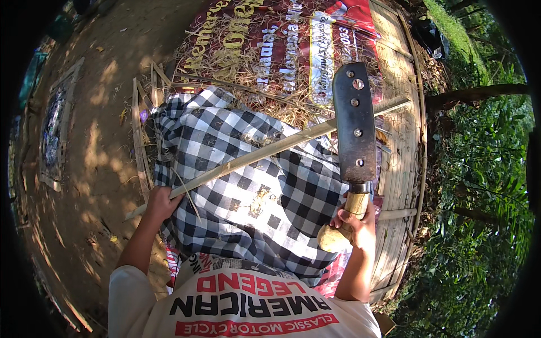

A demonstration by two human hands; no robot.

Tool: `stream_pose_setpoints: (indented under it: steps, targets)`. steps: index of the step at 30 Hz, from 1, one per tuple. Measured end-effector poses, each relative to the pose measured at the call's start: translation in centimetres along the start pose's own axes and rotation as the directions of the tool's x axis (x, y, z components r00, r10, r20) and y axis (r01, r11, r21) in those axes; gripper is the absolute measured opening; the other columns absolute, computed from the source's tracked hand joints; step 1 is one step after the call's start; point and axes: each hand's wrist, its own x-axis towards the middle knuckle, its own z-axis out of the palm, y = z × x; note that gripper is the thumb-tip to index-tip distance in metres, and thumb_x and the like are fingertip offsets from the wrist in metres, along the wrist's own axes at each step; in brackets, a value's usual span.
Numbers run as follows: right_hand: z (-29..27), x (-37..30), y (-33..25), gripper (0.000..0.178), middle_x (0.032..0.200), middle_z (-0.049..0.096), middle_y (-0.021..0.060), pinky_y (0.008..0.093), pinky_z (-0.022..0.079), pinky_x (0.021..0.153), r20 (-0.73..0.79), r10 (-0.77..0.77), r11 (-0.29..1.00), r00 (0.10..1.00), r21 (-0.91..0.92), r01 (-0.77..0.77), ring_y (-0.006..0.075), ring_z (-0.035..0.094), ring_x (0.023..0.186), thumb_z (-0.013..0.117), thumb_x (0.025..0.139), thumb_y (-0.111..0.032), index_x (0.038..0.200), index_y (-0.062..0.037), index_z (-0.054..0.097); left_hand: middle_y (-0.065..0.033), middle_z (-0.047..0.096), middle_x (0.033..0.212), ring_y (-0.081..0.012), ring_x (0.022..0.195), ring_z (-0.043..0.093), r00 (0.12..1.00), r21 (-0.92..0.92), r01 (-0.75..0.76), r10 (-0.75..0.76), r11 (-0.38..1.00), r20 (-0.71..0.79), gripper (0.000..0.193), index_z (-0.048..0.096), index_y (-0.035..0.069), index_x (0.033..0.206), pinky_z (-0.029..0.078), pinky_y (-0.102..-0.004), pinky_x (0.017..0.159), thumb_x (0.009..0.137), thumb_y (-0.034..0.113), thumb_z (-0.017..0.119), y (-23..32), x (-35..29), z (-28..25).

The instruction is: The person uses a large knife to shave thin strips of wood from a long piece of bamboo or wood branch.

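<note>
My left hand is closed around the lower left part of a long split bamboo strip. The strip slants up to the right across my lap, and a thin sliver hangs beside that hand. In my right hand is the wooden handle of a cleaver, its broad dark blade pointing up and dotted with several round holes or studs. The blade lies over the strip's right part in this view; whether they touch I cannot tell. A black-and-white checkered cloth covers my legs beneath the strip.
Beyond my lap spreads a red printed banner littered with curly bamboo shavings. A bamboo slat platform runs along the right, with green plants past it. Several strips stand left of the cloth, beside bare dirt ground.
</note>
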Motion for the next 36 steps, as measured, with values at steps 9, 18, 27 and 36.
stream_pose_setpoints:
  steps: [9,18,27,36]
  targets:
    - [1.1,-0.7,1.0,0.041,0.073,0.059,0.0082,0.0332,0.054,0.061,0.045,0.071,0.996,0.996,-0.066,-0.068,0.0155,0.059,0.058,0.073,0.076,-0.007,0.108,0.0019,0.049,-0.0257,0.056,0.064,-0.0445,0.065,0.058,1.0,-0.022,-0.031,0.031,0.999,-0.001,0.034,0.059,-0.004,0.065,0.044,-0.047,0.056,0.076,0.026,0.07,-0.2,-0.1,-0.4]
    - [3.4,-1.0,5.5,0.036,0.074,0.058,0.0033,0.0297,0.053,0.059,0.156,0.095,0.994,0.983,-0.073,-0.084,0.0127,0.061,0.062,0.069,0.077,0.001,0.107,-0.0005,0.051,-0.0241,0.058,0.064,-0.0439,0.065,0.059,0.999,0.0,-0.036,0.036,0.999,-0.019,0.039,0.061,-0.001,0.064,0.046,-0.0489,0.059,0.076,0.034,0.072,-0.3,-0.1,-0.5]
    - [4.9,-1.5,5.6,0.033,0.074,0.059,0.0057,0.0308,0.053,0.06,0.158,0.092,0.994,0.983,-0.068,-0.082,0.0138,0.061,0.061,0.064,0.076,0.007,0.105,-0.0006,0.05,-0.0242,0.059,0.064,-0.0444,0.066,0.059,1.0,-0.011,-0.022,0.022,1.0,-0.006,0.038,0.061,-0.002,0.065,0.046,-0.0497,0.061,0.076,0.033,0.071,0.6,0.2,-0.3]
    - [5.7,-1.6,3.9,0.028,0.073,0.058,0.0054,0.0298,0.054,0.06,0.035,0.013,1.0,0.999,-0.008,-0.012,0.014,0.06,0.061,0.062,0.076,0.005,0.1,-0.0002,0.05,-0.0245,0.058,0.063,-0.0449,0.064,0.058,0.999,-0.015,-0.038,0.038,0.999,-0.006,0.041,0.059,-0.002,0.062,0.045,-0.0502,0.06,0.076,0.034,0.071,-0.3,0.1,0.4]
